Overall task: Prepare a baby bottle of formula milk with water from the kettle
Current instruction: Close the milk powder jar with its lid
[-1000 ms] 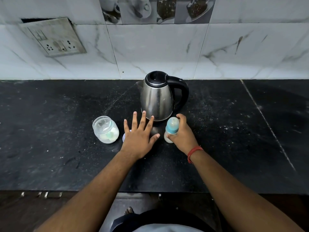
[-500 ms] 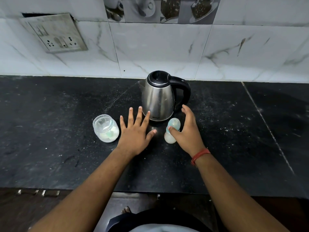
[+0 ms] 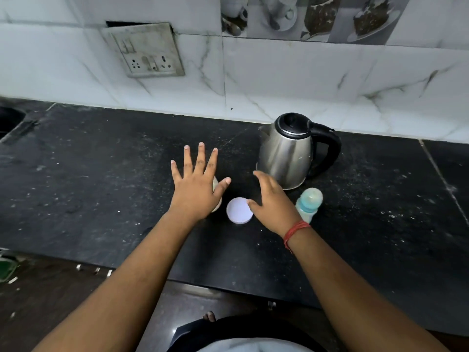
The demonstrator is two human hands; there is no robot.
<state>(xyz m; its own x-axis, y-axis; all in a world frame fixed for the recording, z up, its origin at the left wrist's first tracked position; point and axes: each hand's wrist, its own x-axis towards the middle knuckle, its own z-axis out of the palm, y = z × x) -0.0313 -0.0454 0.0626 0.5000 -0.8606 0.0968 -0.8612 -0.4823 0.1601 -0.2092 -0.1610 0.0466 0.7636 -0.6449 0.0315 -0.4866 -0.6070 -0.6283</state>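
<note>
Left hand (image 3: 196, 189) spread flat over the mostly hidden jar (image 3: 215, 185); right hand (image 3: 272, 203) loosely open beside the lid (image 3: 239, 210), holding nothing. Best to steady the jar before scooping, minding the bottle (image 3: 308, 203) and kettle (image 3: 286, 153) close by.

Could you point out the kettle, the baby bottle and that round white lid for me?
kettle (image 3: 285, 158): head view, on its steel body.
baby bottle (image 3: 310, 200): head view, on its blue collar under the clear cap.
round white lid (image 3: 238, 210): head view, on its flat white face.
</note>
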